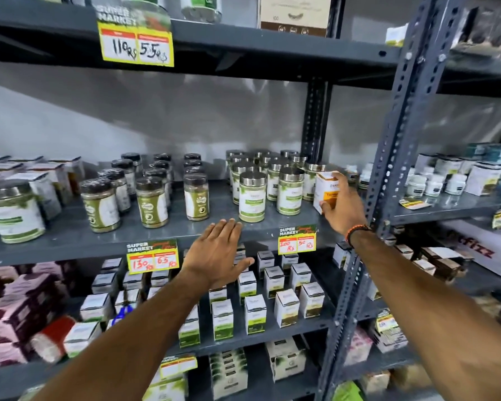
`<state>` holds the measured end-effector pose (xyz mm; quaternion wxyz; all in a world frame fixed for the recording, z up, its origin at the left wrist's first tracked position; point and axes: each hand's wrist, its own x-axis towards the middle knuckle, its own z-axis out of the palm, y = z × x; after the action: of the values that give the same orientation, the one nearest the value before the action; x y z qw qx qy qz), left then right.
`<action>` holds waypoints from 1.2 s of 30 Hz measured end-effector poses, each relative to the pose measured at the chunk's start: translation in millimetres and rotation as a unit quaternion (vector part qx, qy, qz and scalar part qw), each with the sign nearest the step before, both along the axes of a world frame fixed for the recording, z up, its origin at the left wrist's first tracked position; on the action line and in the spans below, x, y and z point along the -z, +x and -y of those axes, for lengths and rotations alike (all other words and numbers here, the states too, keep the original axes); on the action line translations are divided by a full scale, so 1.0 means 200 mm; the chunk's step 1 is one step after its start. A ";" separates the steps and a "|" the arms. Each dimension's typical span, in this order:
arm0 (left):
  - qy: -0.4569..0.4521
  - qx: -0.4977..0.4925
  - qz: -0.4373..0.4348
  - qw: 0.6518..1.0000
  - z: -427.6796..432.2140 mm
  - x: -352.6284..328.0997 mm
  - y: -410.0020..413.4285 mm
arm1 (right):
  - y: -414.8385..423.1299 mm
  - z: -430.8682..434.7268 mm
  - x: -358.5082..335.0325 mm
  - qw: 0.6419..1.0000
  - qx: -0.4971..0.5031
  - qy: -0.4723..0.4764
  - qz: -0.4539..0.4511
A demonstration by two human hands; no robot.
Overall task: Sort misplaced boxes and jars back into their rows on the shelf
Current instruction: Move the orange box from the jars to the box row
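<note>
My right hand (343,205) grips a white and orange box (326,189) at the right end of the middle shelf (70,241), beside the rows of silver-lidded jars (252,195) with green labels. My left hand (219,253) is flat and open, its fingertips on the front edge of that shelf, holding nothing. Left of it stand rows of black-capped powder jars (152,202). One large silver-lidded jar (13,211) stands at the far left in front of white boxes (45,180).
A grey upright post (388,169) stands just right of my right hand. Small white-green boxes (255,314) fill the shelf below; pink boxes (21,308) lie at lower left. Price tags (152,259) hang on shelf edges. White tubs (434,185) sit on the neighbouring rack.
</note>
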<state>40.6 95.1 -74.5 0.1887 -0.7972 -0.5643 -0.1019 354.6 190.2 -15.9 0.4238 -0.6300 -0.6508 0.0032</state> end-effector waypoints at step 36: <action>0.039 -0.216 0.111 0.969 1.07 -0.17 -2.69 | -2.65 1.01 -0.02 0.983 -0.165 0.075 -0.007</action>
<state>-496.8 -118.9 -39.7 0.1732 -0.6321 -0.7363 -0.1682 -175.1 -11.2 -12.3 0.4679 -0.4804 -0.7413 0.0284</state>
